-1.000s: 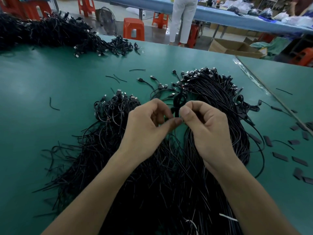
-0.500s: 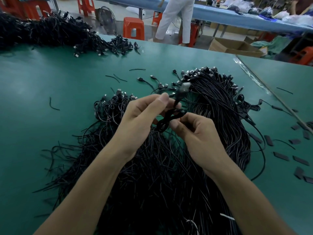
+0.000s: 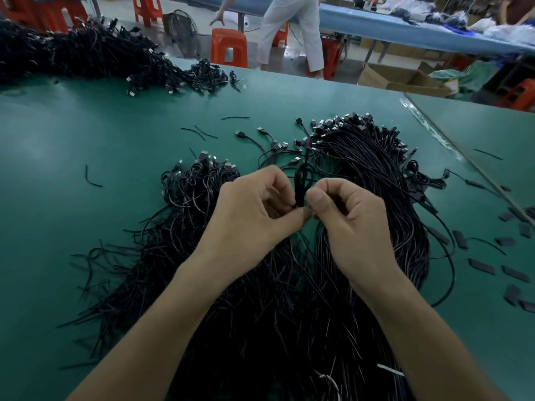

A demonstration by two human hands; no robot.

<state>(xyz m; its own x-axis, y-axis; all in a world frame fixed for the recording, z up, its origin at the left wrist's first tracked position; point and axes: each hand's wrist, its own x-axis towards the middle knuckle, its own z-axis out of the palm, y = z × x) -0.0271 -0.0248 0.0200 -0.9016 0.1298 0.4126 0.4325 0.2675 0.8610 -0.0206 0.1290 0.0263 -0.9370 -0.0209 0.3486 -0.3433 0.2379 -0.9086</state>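
1. Count: two hands, one cable in work, three heaps of black cables. Scattered flat black tabs (image 3: pixel 482 266) lie at 3 o'clock; their exact number cannot be told.
2. Left hand (image 3: pixel 252 215): fingers curled, thumb and fingers pinching the cable (image 3: pixel 301 183) at its lower end.
3. Right hand (image 3: pixel 347 224): fingers curled, thumb tip pinching the same cable, just beside the left thumb.
4. Cable: thin, black, folded into a narrow upright loop. It is held between the two hands at picture centre, above the gap between the near heaps.
5. Left heap (image 3: pixel 188 227) lies at 9 o'clock of the hands and the right heap (image 3: pixel 376 175) at 2 o'clock, with metal plugs at their far ends. The far heap (image 3: pixel 72 53) is at 10 o'clock, well apart.
6. Tabletop (image 3: pixel 86 134): green, matte, with a few short loose cable pieces.
7. Room: a workshop with an orange stool (image 3: pixel 228 47) and a standing person (image 3: pixel 289 30) at 12 o'clock, and a blue table (image 3: pixel 405 30) and cardboard box (image 3: pixel 399 78) at 1 o'clock.
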